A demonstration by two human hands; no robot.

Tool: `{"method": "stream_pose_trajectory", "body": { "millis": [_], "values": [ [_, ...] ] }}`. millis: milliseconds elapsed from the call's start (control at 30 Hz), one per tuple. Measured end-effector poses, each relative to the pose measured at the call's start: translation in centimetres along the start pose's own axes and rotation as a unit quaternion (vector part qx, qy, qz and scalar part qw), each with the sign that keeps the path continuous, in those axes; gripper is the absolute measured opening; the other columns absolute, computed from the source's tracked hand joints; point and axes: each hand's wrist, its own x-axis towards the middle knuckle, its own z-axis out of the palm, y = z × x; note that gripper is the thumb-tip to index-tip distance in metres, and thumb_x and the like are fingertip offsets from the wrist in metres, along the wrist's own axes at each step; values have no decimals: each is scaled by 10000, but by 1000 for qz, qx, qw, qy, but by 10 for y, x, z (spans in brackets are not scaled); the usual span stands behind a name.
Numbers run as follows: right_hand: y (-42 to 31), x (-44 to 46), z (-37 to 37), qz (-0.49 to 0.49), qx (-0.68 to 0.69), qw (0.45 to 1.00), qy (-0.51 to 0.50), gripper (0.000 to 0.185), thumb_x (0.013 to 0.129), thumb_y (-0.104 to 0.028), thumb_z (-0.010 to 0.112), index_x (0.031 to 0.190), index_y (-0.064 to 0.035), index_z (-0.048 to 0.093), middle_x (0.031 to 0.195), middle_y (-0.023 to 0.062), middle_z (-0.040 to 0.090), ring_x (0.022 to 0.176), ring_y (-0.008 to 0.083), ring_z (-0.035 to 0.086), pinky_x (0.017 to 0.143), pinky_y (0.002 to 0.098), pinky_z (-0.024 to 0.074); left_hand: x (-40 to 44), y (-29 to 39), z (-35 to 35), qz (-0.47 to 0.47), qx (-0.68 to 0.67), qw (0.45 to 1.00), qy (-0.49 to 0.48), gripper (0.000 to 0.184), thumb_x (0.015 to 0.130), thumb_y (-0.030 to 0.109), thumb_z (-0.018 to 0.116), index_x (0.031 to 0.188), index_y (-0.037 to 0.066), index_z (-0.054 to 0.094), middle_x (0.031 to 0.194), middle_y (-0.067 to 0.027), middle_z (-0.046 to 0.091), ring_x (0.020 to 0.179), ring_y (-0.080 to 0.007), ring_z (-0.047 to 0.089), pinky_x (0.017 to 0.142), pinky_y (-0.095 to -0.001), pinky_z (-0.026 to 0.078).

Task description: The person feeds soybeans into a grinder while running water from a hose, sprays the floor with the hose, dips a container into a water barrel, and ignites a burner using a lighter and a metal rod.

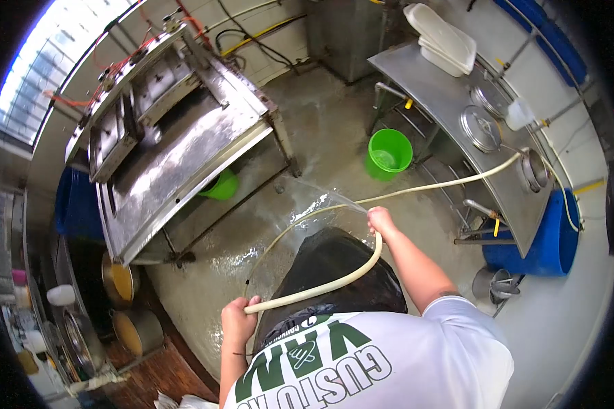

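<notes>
A cream-coloured hose (324, 290) curves across the front of a black apron (327, 255). My right hand (381, 221) is closed around its outlet end, and a jet of water (348, 202) sprays from there toward the left, onto the floor. Lower down at the left, my left hand (239, 319) grips another part of the same hose. Beyond the hands, the hose loops over the wet floor (235, 262) and runs up to the right-hand steel table. A green bucket (389, 155) stands on the floor past my right hand.
At the left is a steel worktable (191, 140), with another green bucket (222, 185) beneath it. The right steel table (440, 95) holds white tubs (447, 51) and lids (481, 128). A blue barrel (556, 235) lies under its near end. Large pots (138, 332) sit at lower left.
</notes>
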Motion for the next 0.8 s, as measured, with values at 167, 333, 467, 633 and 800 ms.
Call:
{"method": "stream_pose_trajectory", "body": {
  "millis": [167, 333, 467, 633, 800],
  "values": [
    [28, 31, -43, -11, 41, 995, 90, 81, 903, -130, 543, 948, -132, 610, 664, 49, 574, 408, 168, 471, 359, 359, 370, 15, 23, 16, 44, 11, 999, -14, 482, 919, 422, 768, 694, 11, 653, 727, -259, 642, 714, -480, 631, 640, -511, 501],
    [7, 43, -75, -57, 143, 981, 116, 115, 921, -123, 538, 1008, -127, 612, 667, 38, 572, 389, 150, 459, 339, 349, 372, 35, 64, 18, 72, 42, 996, -14, 477, 919, 430, 763, 696, 22, 660, 732, -250, 649, 724, -470, 641, 650, -515, 505],
    [-16, 50, -96, -54, 151, 981, 107, 123, 921, -112, 530, 1013, -127, 611, 666, 35, 573, 390, 143, 467, 337, 338, 384, 54, 100, 23, 88, 66, 994, -4, 476, 926, 429, 754, 695, 23, 661, 717, -245, 646, 721, -463, 643, 655, -514, 507],
    [-26, 66, -112, -42, 148, 987, 39, 153, 928, -101, 566, 1066, -94, 630, 662, 44, 586, 398, 157, 492, 347, 343, 408, 79, 137, 28, 116, 54, 992, 15, 484, 932, 436, 742, 686, 27, 662, 710, -240, 646, 722, -459, 644, 657, -513, 508],
    [-48, 77, -116, -19, 93, 994, -56, 106, 936, -113, 586, 1023, -97, 643, 663, 43, 593, 405, 147, 494, 352, 333, 417, 101, 153, 29, 140, 36, 989, 12, 494, 935, 460, 727, 683, 39, 672, 712, -235, 652, 720, -457, 649, 660, -517, 515]
  ]
}}
